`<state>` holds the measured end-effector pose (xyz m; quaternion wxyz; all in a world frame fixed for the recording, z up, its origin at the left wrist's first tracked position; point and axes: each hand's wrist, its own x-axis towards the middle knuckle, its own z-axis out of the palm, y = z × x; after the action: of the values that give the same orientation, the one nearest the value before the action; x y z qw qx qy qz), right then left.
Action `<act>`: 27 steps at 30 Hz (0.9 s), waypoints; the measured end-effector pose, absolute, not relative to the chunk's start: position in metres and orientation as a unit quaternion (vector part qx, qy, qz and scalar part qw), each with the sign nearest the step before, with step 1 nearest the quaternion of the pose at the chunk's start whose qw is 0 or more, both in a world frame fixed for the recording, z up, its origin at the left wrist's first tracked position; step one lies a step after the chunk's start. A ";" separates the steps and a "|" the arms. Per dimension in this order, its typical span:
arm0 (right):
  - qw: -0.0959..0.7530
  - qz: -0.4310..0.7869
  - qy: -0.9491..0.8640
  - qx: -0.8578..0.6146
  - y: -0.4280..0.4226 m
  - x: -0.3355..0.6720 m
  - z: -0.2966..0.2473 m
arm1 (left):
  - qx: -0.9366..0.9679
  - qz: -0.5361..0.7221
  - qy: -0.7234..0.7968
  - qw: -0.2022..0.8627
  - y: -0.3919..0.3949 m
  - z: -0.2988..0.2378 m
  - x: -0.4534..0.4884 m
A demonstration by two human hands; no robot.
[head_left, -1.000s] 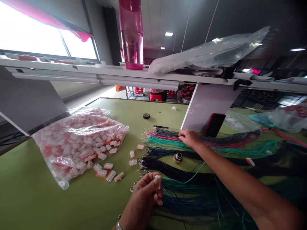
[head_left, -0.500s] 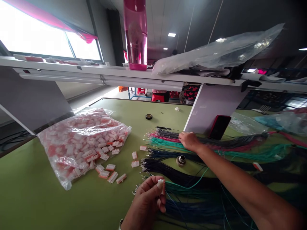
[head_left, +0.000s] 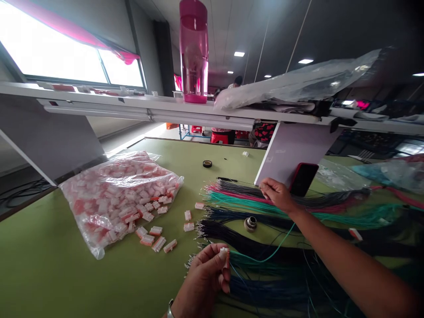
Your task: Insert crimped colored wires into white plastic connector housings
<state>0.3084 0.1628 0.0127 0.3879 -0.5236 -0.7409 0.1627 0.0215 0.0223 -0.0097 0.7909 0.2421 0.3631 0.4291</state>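
Along the left of the green desk [head_left: 49,256] lies a clear plastic bag [head_left: 119,198] packed with white-and-orange connector housings, and loose housings [head_left: 159,238] are scattered just beside it. Next, the left hand [head_left: 202,280] pinches one connector housing [head_left: 224,252] between thumb and fingers, near the crimped tips of a black wire bundle [head_left: 232,234]. A small metal bushing [head_left: 250,224] sits among the wires (steel, perhaps; hard to tell), and the right hand [head_left: 278,194], not gripping, rests on pink and teal wires [head_left: 241,197] near a red-cased phone [head_left: 303,179].
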 end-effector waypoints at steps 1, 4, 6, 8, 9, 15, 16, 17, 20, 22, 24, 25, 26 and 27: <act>0.404 0.174 -0.734 -0.517 0.159 0.309 0.017 | 0.241 0.429 0.360 0.793 0.022 -0.010 0.021; 0.413 0.211 -0.734 -0.495 0.141 0.305 0.034 | 0.235 0.427 0.356 0.797 0.021 -0.011 0.021; 0.401 0.230 -0.742 -0.485 0.126 0.296 0.045 | 0.229 0.425 0.352 0.802 0.021 -0.011 0.022; 0.384 0.232 -0.759 -0.472 0.108 0.282 0.054 | 0.225 0.421 0.345 0.808 0.021 -0.011 0.022; 0.371 0.228 -0.776 -0.456 0.100 0.275 0.058 | 0.222 0.418 0.343 0.812 0.022 -0.011 0.022; 0.226 0.262 -0.881 -0.324 0.054 0.243 0.052 | 0.202 0.396 0.335 0.831 0.022 -0.011 0.022; 0.220 0.273 -0.878 -0.326 0.049 0.241 0.048 | 0.200 0.395 0.335 0.832 0.022 -0.011 0.022; 0.221 0.283 -0.872 -0.332 0.045 0.241 0.044 | 0.197 0.393 0.335 0.833 0.023 -0.011 0.022; 0.250 0.300 -0.845 -0.364 0.036 0.242 0.036 | 0.190 0.388 0.336 0.837 0.023 -0.011 0.023; 0.274 0.302 -0.830 -0.380 0.032 0.242 0.035 | 0.186 0.383 0.334 0.841 0.023 -0.010 0.024; 0.296 0.297 -0.817 -0.396 0.029 0.240 0.036 | 0.185 0.374 0.330 0.847 0.022 -0.010 0.024; 0.305 0.292 -0.811 -0.405 0.027 0.238 0.036 | 0.186 0.370 0.328 0.849 0.021 -0.009 0.024; 0.314 0.285 -0.804 -0.416 0.026 0.237 0.035 | 0.188 0.367 0.327 0.851 0.020 -0.009 0.024; 0.320 0.280 -0.798 -0.426 0.025 0.235 0.034 | 0.190 0.363 0.326 0.852 0.020 -0.008 0.024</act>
<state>0.2349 0.0245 0.0343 0.3200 -0.4265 -0.7983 0.2801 0.0245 0.0197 -0.0083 0.8518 0.1900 0.3259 0.3635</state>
